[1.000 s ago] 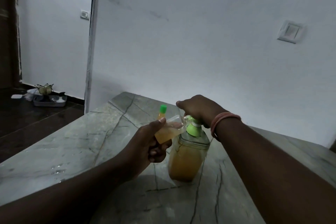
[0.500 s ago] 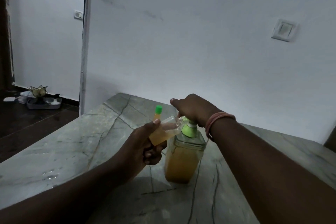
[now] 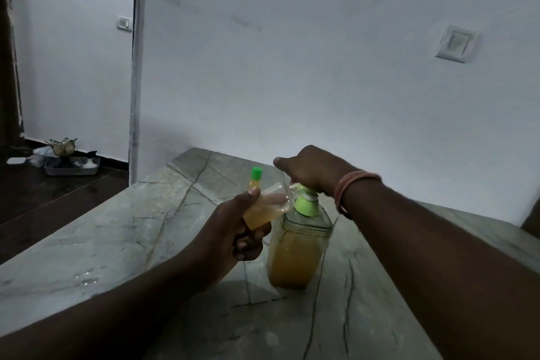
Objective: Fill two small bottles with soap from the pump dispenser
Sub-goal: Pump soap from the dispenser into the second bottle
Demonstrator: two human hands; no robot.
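**Filling bottle 2 at the pump spout**

Left to right:

- Tray (image 3: 71,168) of clutter on the floor, far left of both hands, well away. Not in play.
- Capped small bottle (image 3: 255,180): green cap on, amber soap visible, upright on the table (image 3: 117,237) just behind the left grip. Judgement: that's bottle 1, done and parked out of the way.
- Left hand (image 3: 233,231): grip wrapped round the open small bottle (image 3: 267,207), thumb on top, fingers curled under. Bottle tilted, mouth pointing right and up against the spout so the soap runs into the neck, not down the side. Roughly half full of amber liquid by the look of it.
- Pump dispenser (image 3: 295,254): directly right of the left grip, standing on the table, body mostly full. Green collar visible; spout tip is hidden where it meets the bottle mouth.
- Right hand (image 3: 309,172): sits on top of the pump head, pressing down. Fingers drape over the head, thumb sticks out left; can't see them pinching anything. Palm on top gives a straight push and keeps the dispenser steady.

Judgement: mid-fill, more strokes needed, then cap. Risk: mouth slips off the spout and soap lands on the table.
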